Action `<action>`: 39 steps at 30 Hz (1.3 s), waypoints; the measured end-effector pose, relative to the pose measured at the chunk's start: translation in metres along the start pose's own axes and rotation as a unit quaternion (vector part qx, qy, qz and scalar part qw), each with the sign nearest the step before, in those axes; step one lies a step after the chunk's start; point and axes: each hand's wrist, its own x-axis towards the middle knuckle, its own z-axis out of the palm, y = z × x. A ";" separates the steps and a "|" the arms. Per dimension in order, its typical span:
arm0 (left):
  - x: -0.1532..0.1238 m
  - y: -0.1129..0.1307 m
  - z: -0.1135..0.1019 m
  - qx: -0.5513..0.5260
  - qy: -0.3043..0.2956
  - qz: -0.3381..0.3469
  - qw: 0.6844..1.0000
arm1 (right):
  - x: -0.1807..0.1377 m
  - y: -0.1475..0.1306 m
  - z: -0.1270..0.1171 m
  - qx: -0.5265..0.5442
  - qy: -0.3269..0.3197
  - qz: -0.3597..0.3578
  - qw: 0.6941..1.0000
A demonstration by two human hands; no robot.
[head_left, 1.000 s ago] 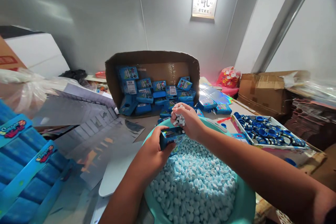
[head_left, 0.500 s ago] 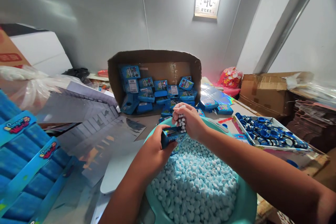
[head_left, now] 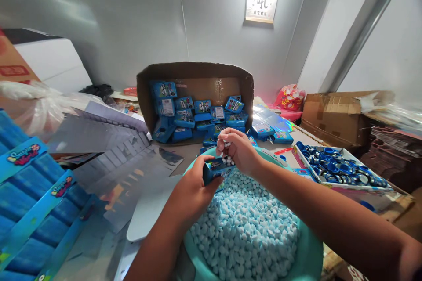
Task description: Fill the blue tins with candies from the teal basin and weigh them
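Note:
My left hand [head_left: 193, 191] grips a small blue box [head_left: 215, 168] over a teal basin [head_left: 310, 252] heaped with pale blue and white candies [head_left: 245, 228]. My right hand [head_left: 238, 149] is cupped just above the box's open top, fingers curled round a few white candies [head_left: 226, 158] that spill down into it. Both hands hover at the basin's far rim.
A brown carton [head_left: 194, 80] on its side behind the basin holds several small blue boxes. A white tray of blue rings [head_left: 339, 167] lies to the right, with cardboard boxes [head_left: 332, 116] beyond. Blue display packs [head_left: 36, 202] and shiny printed sheets [head_left: 132, 171] fill the left.
The clump of candies in my right hand has shrunk as pieces dropped into the box. The right hand has sunk slightly closer to the box; the left hand has stayed put.

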 end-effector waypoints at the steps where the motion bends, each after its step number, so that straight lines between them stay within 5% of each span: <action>1: 0.000 -0.001 0.000 -0.001 -0.001 0.001 1.000 | 0.000 0.000 0.000 0.003 -0.001 0.000 1.000; 15: 0.003 -0.007 0.003 -0.028 0.020 -0.021 0.999 | -0.001 0.000 0.004 0.019 -0.003 0.004 1.000; 32: 0.002 -0.005 -0.001 -0.053 0.038 -0.013 0.998 | -0.001 0.006 -0.002 -0.085 -0.043 -0.059 0.994; 39: 0.000 0.000 -0.004 0.044 0.053 -0.008 0.998 | 0.003 0.010 -0.004 -0.065 -0.053 -0.043 0.996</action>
